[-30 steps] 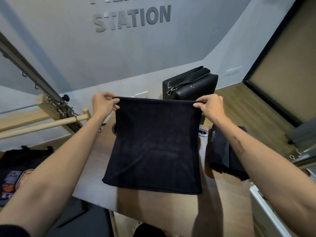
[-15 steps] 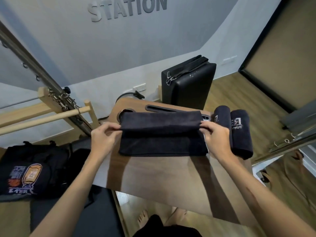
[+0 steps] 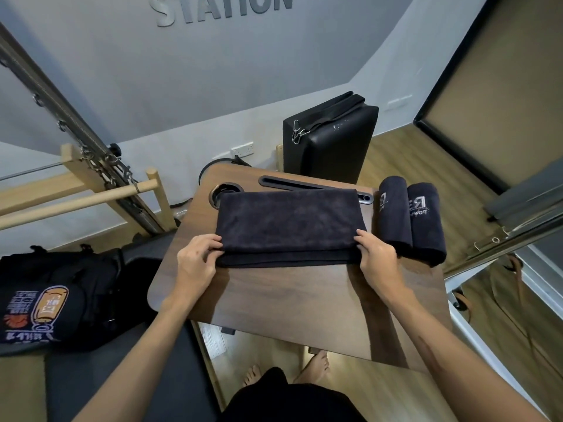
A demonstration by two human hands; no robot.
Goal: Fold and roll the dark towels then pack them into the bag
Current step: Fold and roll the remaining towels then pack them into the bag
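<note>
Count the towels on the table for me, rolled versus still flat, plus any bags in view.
Rolled towels: 2 (left roll, right roll)
Flat folded towel: 1, held by the left hand and right hand
Bags: 1, the printed bag left of the table
Total: 4

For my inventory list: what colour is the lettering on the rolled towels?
White or pale grey lettering on the black rolled towels, in the head view.
</note>
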